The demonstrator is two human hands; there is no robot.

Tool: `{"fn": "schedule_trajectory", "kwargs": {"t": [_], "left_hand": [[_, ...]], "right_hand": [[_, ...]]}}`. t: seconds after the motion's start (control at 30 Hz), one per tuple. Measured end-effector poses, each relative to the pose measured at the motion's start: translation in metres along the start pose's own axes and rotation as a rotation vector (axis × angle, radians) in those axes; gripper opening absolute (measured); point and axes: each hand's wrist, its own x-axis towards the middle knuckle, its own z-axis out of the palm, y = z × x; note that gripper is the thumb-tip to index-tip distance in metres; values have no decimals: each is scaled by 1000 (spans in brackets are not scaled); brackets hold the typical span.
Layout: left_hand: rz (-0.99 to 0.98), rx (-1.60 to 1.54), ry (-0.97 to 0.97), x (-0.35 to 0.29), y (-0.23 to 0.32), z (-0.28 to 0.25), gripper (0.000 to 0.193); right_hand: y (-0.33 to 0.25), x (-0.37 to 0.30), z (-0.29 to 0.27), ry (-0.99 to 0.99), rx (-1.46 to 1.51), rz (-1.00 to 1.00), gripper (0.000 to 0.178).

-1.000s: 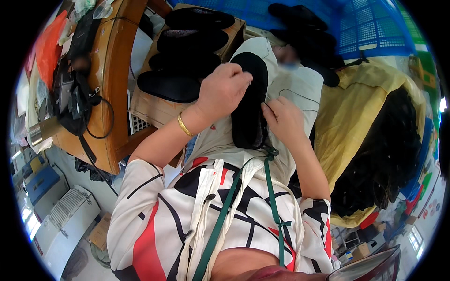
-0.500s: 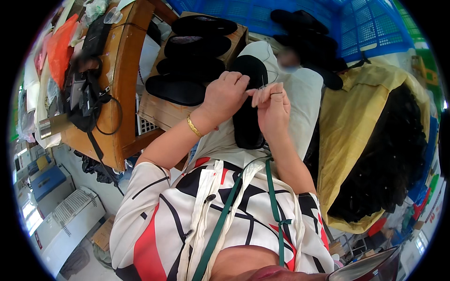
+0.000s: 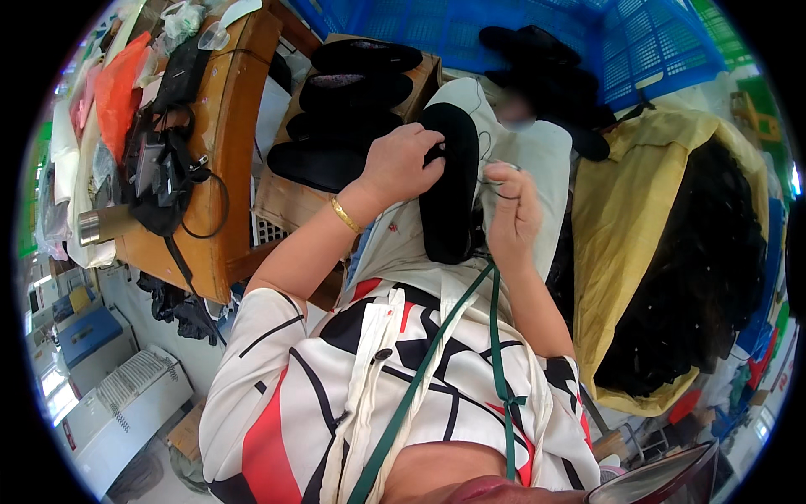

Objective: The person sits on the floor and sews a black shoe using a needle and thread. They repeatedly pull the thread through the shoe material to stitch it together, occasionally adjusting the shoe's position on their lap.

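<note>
A black cloth shoe lies lengthwise across my lap, toe end away from me. My left hand is closed on its left side, thumb and fingers pinching the edge near the middle. To the right of the shoe, my right hand is raised with its fingers curled and pinched together. A thin dark thread loops from beside the shoe down to those fingertips. Any needle there is too small to make out. A dark band circles one finger of that hand.
Several black shoes lie in a row on a cardboard box at left. More dark shoes sit by a blue plastic crate. A yellow sack of black pieces stands at right. A wooden table holds bags and cords.
My right hand has moved right and down, away from the shoe and my left hand. My left hand has shifted slightly, its fingers now on the shoe's edge.
</note>
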Motion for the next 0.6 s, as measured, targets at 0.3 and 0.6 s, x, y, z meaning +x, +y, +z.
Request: {"fn": "schedule_trajectory", "kwargs": {"t": [0.3, 0.6], "left_hand": [[-49, 237, -59, 15, 22, 6, 38], [164, 221, 103, 25, 20, -2, 29]], "right_hand": [[-18, -77, -75, -534, -642, -55, 24], [-8, -22, -59, -69, 34, 523, 11]]}}
